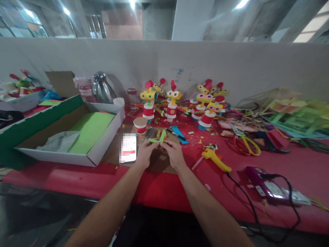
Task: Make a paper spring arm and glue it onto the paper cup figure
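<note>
Both my hands meet over a brown cardboard sheet (164, 167), thumbs and fingers pinched close together. Between them is a green paper strip (162, 136), bent into an angle with one end pointing up. My left hand (144, 153) pinches its left part. My right hand (174, 153) grips it near the bend. A lit phone (129, 148) lies just left of my left hand. Beyond the hands stand a red and white paper cup (140, 125), a black pen (175, 134) and a blue paper strip (180, 134).
Several paper-cup robot figures (171, 104) stand along the wall. On the left is a box (102, 152) holding green paper. To the right lie a yellow glue gun (214, 159), scissors (245, 142), a purple power strip (267, 187) with a cord, and heaped paper strips (290, 106).
</note>
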`<state>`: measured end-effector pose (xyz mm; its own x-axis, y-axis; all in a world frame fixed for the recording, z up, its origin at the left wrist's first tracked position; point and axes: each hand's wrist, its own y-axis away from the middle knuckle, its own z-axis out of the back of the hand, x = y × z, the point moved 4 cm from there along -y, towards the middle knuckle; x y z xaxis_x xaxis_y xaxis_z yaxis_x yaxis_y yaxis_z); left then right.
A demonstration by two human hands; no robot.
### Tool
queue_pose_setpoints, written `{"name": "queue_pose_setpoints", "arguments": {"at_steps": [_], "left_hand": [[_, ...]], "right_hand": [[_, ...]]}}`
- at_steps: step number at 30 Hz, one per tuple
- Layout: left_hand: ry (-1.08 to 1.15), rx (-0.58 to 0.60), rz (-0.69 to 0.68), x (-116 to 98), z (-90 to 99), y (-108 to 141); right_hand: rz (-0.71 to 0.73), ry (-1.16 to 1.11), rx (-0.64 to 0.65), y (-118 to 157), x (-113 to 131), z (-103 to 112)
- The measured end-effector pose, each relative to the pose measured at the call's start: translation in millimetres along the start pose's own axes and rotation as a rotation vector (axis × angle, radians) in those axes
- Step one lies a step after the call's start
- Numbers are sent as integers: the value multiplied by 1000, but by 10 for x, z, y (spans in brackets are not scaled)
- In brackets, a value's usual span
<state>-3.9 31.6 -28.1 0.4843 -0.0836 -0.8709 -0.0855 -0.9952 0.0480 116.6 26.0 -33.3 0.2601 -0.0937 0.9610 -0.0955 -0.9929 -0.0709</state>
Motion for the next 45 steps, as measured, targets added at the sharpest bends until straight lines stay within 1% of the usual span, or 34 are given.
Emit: {"name": "queue_pose_setpoints", "arguments": {"at_steps": [7, 15, 18, 21, 29, 33, 37, 39, 42, 45], "left_hand": [[-37, -16, -24, 11, -1, -8], [-53, 11, -63, 63, 22, -31], [-44, 25, -52, 59, 11, -27], [-42, 9, -68, 26, -1, -22], [-17, 25, -112, -3, -10, -20], [-53, -3, -105, 1, 9, -18], [-36, -14, -88, 5, 27, -22], [-30, -4, -73, 21, 33, -27], [-13, -7, -59, 47, 44, -35], [-7, 1, -71, 42, 35, -38]], "right_hand": [[-80, -88, -2, 21, -20, -13], [-47, -78, -43, 14, -17, -14], [-70, -100, -46, 7, -17, 2], [-106, -121, -42, 12, -19, -4], [-49, -96, -12, 13, -28, -44], [-8, -34, -27, 18, -8, -32], [15, -8, -7, 24, 5, -29], [15, -21, -6, 21, -1, -21], [-25, -40, -13, 16, -27, -14], [-34, -69, -31, 18, -32, -13]]}}
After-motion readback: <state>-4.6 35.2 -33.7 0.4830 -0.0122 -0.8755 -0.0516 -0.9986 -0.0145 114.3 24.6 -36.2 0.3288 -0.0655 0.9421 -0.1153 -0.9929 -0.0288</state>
